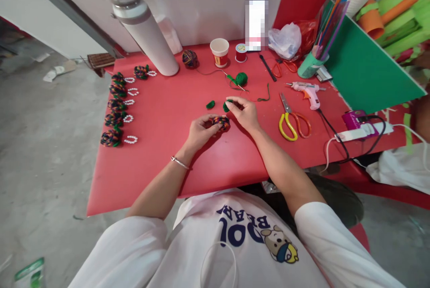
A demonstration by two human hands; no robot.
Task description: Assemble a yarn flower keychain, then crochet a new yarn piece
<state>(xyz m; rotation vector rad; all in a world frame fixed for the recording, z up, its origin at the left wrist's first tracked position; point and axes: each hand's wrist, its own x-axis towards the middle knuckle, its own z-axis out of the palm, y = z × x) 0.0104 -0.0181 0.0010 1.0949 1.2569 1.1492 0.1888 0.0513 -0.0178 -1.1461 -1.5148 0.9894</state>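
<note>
Finished pieces: far to the left of our left hand we see a column of multicoloured yarn flowers (113, 111) along the table's left edge, each with a small white bead loop (130, 139) just beside it.
Table: we work on a red table (161, 153) that carries everything.
Pipe: beyond and left of our left hand a white pipe (148, 37) slants down to the tabletop, with a dark yarn ball (190, 58) just right of its foot.
Left hand: our left hand (201, 130) rests on the table, fingers pressed together around a multicoloured yarn flower (221, 122) pinched at the fingertips.
Green leaf: a loose green leaf piece (210, 104) lies just beyond our left hand.
Right hand: our right hand (243, 111) sits just right of the flower, thumb and fingers pinching a small green yarn piece (227, 106) that touches the flower's upper edge.
Green yarn: a green yarn ball (240, 79) with a crochet hook (233, 80) lies beyond our right hand.
Cup: a paper cup (219, 52) stands farther back.
Scissors: yellow and orange scissors (291, 122) lie to the right of our right hand.
Glue gun: a glue gun (307, 92) lies beyond the scissors.
</note>
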